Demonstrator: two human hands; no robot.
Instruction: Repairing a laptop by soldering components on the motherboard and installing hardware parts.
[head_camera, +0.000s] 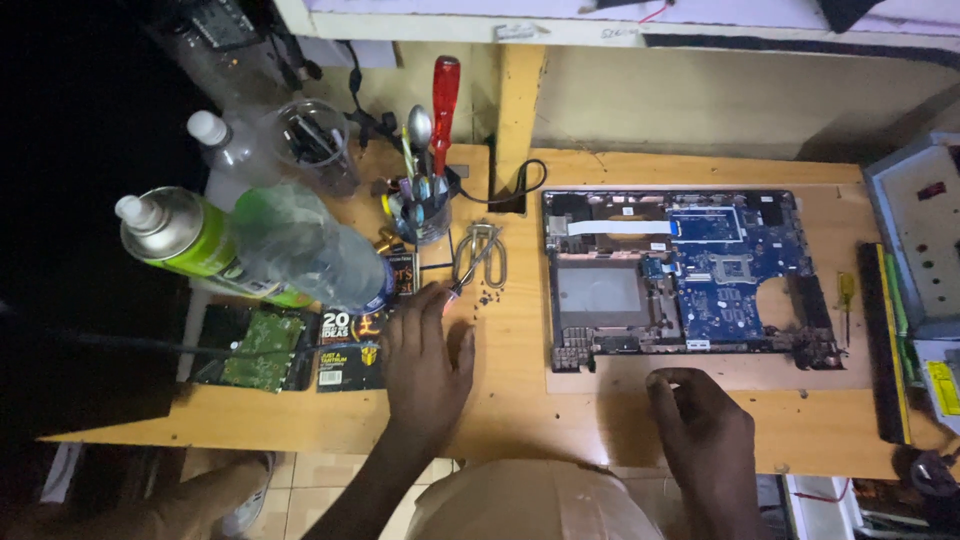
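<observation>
Neither hand grips anything: my left hand (425, 350) lies spread flat on the pale wooden desk (520, 400) beside small dark screws (487, 297), my right hand (705, 420) curls loosely below the opened laptop base with blue circuit board (685, 275). A careless sweep could scatter those screws.

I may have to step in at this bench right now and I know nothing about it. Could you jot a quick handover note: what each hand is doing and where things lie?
Left hand: flat on the wooden desk, fingers spread, holding nothing; fingertips near a metal wire loop and some small dark bits.
Right hand: fingers curled, resting on the desk's front edge; whether it holds anything cannot be told.
Opened laptop base: lies on a thin board, blue circuit board exposed, just beyond the right hand.
Yellow-handled screwdriver: right of the laptop.
Red-handled screwdriver: upright in a tool cup.
Done: the laptop is already open. Neither hand touches it.
</observation>
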